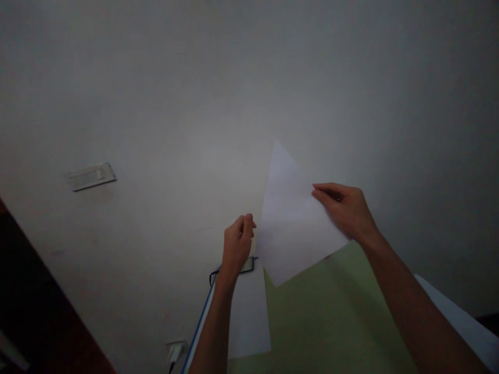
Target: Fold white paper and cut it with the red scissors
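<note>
A white sheet of paper [290, 223] is held up in front of a pale wall, one corner pointing upward. My right hand [345, 210] pinches its right edge, fingers closed on the paper. My left hand [237, 244] is at the sheet's left edge with fingers curled; whether it touches the paper I cannot tell. Below the sheet lies a light green sheet [331, 317] and another white sheet [249, 317] on a clipboard with a metal clip [247, 266] and blue edge.
The pale wall [195, 104] fills most of the view. A switch plate [91, 176] is mounted on it at left. A socket with a plug [175, 352] is low on the wall. Dark wood [35, 311] stands at the lower left.
</note>
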A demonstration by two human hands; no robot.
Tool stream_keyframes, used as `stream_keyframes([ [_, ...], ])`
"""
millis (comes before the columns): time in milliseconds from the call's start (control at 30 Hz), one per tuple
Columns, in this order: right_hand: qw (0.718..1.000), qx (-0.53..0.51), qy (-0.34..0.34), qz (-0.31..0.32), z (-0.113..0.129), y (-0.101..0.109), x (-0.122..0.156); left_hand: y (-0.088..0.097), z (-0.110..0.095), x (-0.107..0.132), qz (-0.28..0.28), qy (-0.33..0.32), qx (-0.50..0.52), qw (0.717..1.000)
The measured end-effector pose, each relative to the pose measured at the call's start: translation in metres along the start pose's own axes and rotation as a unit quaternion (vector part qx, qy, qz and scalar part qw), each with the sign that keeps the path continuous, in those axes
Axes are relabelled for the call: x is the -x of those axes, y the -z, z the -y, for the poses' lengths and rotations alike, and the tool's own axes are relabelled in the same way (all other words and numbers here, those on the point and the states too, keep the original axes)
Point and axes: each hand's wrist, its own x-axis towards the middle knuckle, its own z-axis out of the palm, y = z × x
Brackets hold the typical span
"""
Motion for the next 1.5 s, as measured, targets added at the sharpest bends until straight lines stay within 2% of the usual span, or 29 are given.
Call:
stream_keyframes([
  [133, 1.000, -0.007, 0.000, 0.030, 0.011, -0.006, 0.003, -0.006, -0.013, 0.002, 0.008, -0.008, 0.015, 1.000],
  [333, 0.999, -0.013, 0.004, 0.046, 0.014, -0.006, 0.004, -0.008, -0.015, 0.002, 0.012, 0.021, 0.082, 0.996],
  [467, 0.999, -0.017, 0.002, 0.048, 0.011, -0.005, 0.003, -0.007, -0.016, 0.002, -0.004, 0.000, 0.059, 0.998],
  [800, 0.998, 0.006, 0.009, 0.058, 0.013, -0.008, 0.006, -0.003, -0.014, 0.001, 0.020, 0.016, 0.042, 0.999],
  [867, 0.997, 0.007, 0.016, 0.073, 0.015, -0.008, 0.008, -0.001, -0.015, 0.001, 0.007, 0.012, 0.043, 0.999],
  [1067, 0.989, 0.009, 0.013, 0.144, 0.027, -0.012, 0.013, -0.001, -0.026, 0.001, -0.076, -0.002, 0.061, 0.995],
  [1233, 0.988, 0.021, 0.025, 0.154, 0.030, -0.015, 0.014, -0.002, -0.029, 0.002, -0.096, 0.018, 0.067, 0.993],
  [1333, 0.986, 0.023, 0.028, 0.164, 0.031, -0.015, 0.013, -0.001, -0.028, 0.002, -0.086, 0.024, 0.068, 0.994],
  [1500, 0.985, 0.021, 0.023, 0.172, 0.030, -0.016, 0.013, -0.001, -0.031, 0.004, -0.055, 0.062, 0.129, 0.988],
])
